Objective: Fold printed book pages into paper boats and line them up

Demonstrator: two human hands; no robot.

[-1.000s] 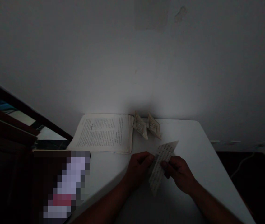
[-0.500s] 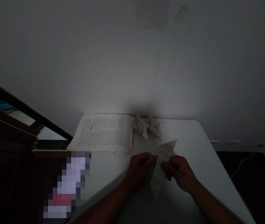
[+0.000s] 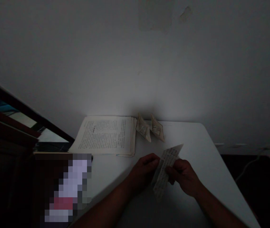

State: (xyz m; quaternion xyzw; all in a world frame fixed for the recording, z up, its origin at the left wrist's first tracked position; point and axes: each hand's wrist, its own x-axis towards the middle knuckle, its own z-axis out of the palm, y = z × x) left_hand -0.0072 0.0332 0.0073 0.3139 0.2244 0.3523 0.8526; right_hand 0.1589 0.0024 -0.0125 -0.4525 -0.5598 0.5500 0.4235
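Observation:
In dim light, both my hands hold a folded sheet of printed paper just above a white table. My left hand pinches its left edge with curled fingers. My right hand grips its right side, thumb on the paper. The paper runs as a narrow folded strip from upper right to lower left, with a pointed upper corner. Two small folded paper boats stand on the table beyond my hands, next to the wall.
A stack of printed pages lies at the table's back left. A dark wooden frame and a blurred-out patch fill the left. A white wall rises behind. The table's right edge drops to dark floor with a pale cable.
The folded paper has narrowed and tilted slightly between my hands. Both hands have shifted a little, staying in the same spot over the table.

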